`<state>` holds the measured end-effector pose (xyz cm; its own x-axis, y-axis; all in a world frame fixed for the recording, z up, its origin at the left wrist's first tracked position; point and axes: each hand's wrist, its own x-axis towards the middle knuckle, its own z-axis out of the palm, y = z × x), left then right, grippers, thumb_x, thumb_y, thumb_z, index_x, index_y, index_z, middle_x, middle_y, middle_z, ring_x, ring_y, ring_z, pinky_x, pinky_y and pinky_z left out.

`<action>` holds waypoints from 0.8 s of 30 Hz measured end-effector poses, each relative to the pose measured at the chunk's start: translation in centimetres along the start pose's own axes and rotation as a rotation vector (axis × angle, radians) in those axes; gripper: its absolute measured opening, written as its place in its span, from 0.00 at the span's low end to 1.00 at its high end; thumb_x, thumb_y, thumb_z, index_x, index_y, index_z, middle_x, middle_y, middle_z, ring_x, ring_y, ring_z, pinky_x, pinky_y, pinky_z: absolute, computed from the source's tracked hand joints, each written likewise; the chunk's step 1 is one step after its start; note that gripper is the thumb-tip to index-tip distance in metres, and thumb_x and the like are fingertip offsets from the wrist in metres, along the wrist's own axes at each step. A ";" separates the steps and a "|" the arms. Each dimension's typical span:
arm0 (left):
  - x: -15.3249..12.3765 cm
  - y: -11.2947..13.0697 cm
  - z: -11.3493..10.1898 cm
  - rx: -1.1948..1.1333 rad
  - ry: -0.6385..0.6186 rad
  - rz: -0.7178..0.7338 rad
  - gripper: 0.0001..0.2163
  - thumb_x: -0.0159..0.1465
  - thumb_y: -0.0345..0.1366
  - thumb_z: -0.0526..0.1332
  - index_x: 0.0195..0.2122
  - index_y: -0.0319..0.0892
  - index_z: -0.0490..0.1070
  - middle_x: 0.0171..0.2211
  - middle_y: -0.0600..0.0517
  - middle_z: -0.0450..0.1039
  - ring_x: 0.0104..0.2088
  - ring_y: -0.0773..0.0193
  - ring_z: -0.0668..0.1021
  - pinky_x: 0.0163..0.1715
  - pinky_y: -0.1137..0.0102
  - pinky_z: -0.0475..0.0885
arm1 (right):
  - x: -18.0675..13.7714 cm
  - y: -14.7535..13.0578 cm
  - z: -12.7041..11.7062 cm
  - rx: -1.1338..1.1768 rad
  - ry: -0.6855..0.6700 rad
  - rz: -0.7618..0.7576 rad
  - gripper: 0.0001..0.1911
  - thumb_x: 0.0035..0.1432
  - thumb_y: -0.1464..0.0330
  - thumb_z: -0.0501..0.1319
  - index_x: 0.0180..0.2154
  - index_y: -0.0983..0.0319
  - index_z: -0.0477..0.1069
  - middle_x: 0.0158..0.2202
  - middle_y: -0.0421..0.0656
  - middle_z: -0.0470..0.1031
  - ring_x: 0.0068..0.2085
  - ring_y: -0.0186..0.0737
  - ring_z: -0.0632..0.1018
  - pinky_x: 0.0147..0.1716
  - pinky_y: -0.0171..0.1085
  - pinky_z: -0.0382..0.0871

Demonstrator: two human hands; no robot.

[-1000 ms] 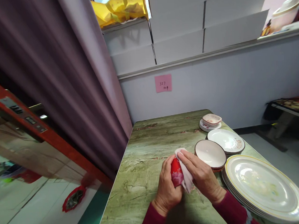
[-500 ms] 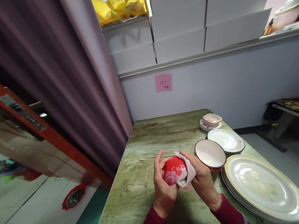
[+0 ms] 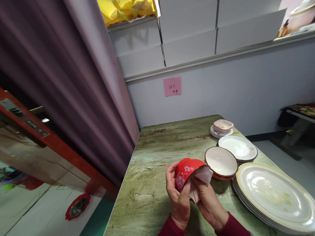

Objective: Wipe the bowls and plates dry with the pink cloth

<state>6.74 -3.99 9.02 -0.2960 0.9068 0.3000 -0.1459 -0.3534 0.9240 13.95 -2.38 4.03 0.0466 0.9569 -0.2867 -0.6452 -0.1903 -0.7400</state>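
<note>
A red bowl (image 3: 188,168) with pink flowers is held tilted above the table, its opening facing right and toward me. My left hand (image 3: 177,196) grips its left side, fingers behind and thumb at the rim. In my right hand (image 3: 209,201) is a pale cloth (image 3: 196,193), pressed into the bowl's inside; the fingertips are hidden by cloth and bowl. Just right of the hands stands a white-lined bowl (image 3: 221,161) with a dark rim, on top of another bowl.
A stack of large oval plates (image 3: 280,195) sits at the table's right edge. Behind it are round plates (image 3: 237,147) and a small dish (image 3: 223,124) on little plates. The green table (image 3: 141,195) meets a wall, with a curtain (image 3: 88,65) at left.
The red bowl has been turned so its opening faces right. My right hand with the cloth has moved from the bowl's outer side down to its inside.
</note>
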 end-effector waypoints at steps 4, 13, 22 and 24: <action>0.2 -0.4 -1.2 0.106 -0.099 -0.002 0.24 0.62 0.43 0.63 0.57 0.44 0.62 0.54 0.43 0.71 0.54 0.48 0.76 0.56 0.57 0.70 | 0.8 -0.4 -1.3 -0.160 0.004 -0.095 0.19 0.49 0.58 0.68 0.39 0.63 0.76 0.39 0.47 0.82 0.38 0.47 0.81 0.37 0.42 0.78; 1.4 0.0 -3.6 0.407 -0.371 0.071 0.32 0.48 0.23 0.59 0.57 0.45 0.64 0.54 0.45 0.71 0.55 0.48 0.74 0.59 0.53 0.66 | 2.7 -5.3 -3.4 -1.049 -0.283 -0.888 0.32 0.47 0.79 0.54 0.54 0.60 0.74 0.51 0.47 0.79 0.52 0.47 0.79 0.54 0.45 0.73; 0.7 0.0 -2.6 0.207 -0.233 -0.012 0.40 0.48 0.27 0.63 0.64 0.44 0.54 0.52 0.44 0.73 0.51 0.48 0.77 0.55 0.55 0.70 | 2.1 -5.5 -2.7 -1.030 -0.377 -0.932 0.33 0.49 0.79 0.55 0.57 0.59 0.71 0.54 0.47 0.77 0.54 0.45 0.78 0.54 0.43 0.73; 0.8 0.4 -2.4 0.132 -0.197 -0.018 0.41 0.47 0.27 0.63 0.64 0.43 0.54 0.51 0.45 0.74 0.50 0.48 0.78 0.54 0.55 0.71 | 2.0 -5.4 -2.6 -0.928 -0.326 -0.833 0.29 0.51 0.76 0.58 0.56 0.59 0.73 0.54 0.48 0.77 0.54 0.47 0.78 0.55 0.44 0.72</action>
<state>4.22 -3.97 9.08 -0.1028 0.9445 0.3121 -0.0204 -0.3157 0.9486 19.49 0.02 5.88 -0.0953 0.8442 0.5275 0.2636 0.5324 -0.8044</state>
